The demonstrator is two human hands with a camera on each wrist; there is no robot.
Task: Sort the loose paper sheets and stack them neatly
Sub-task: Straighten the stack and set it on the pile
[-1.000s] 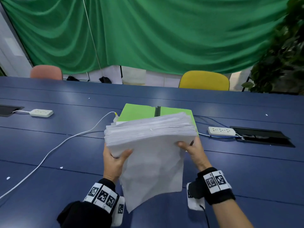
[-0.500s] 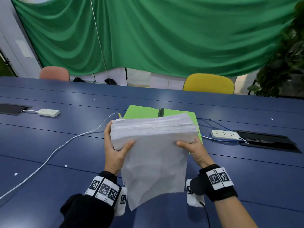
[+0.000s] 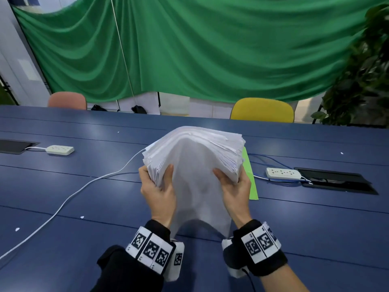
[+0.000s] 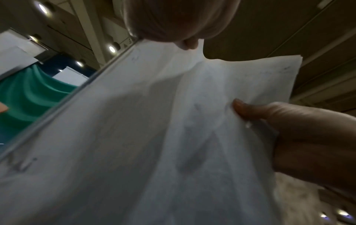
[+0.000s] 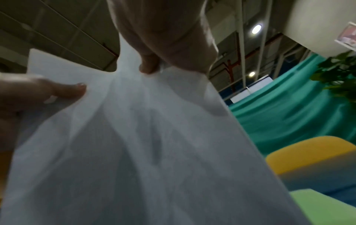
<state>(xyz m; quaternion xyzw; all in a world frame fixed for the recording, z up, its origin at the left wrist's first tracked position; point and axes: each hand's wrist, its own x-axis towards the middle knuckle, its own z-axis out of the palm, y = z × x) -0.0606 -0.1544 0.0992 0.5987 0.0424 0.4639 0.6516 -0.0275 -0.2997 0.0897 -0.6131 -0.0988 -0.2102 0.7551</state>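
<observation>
A thick stack of white paper sheets (image 3: 195, 157) stands on edge above the blue table (image 3: 84, 207), bowed into an arch, its top edge fanned. My left hand (image 3: 156, 186) grips its left side, thumb on the near face. My right hand (image 3: 233, 186) grips the right side the same way. In the left wrist view the paper stack (image 4: 154, 137) fills the frame, with the opposite thumb pressed on it. The right wrist view shows the paper stack (image 5: 134, 152) pinched under my right hand. A green folder (image 3: 249, 178) lies flat behind the stack, mostly hidden.
A white power strip (image 3: 60, 149) with a long white cable (image 3: 63, 203) lies left on the table. Another power strip (image 3: 283, 173) sits right, beside a black cable hatch (image 3: 336, 180). A yellow chair (image 3: 262, 110), a pink chair (image 3: 67, 100) and a green curtain stand behind.
Both hands have drawn inward and bent the stack, which was held straight, into an arch. The stack now stands higher and covers most of the green folder.
</observation>
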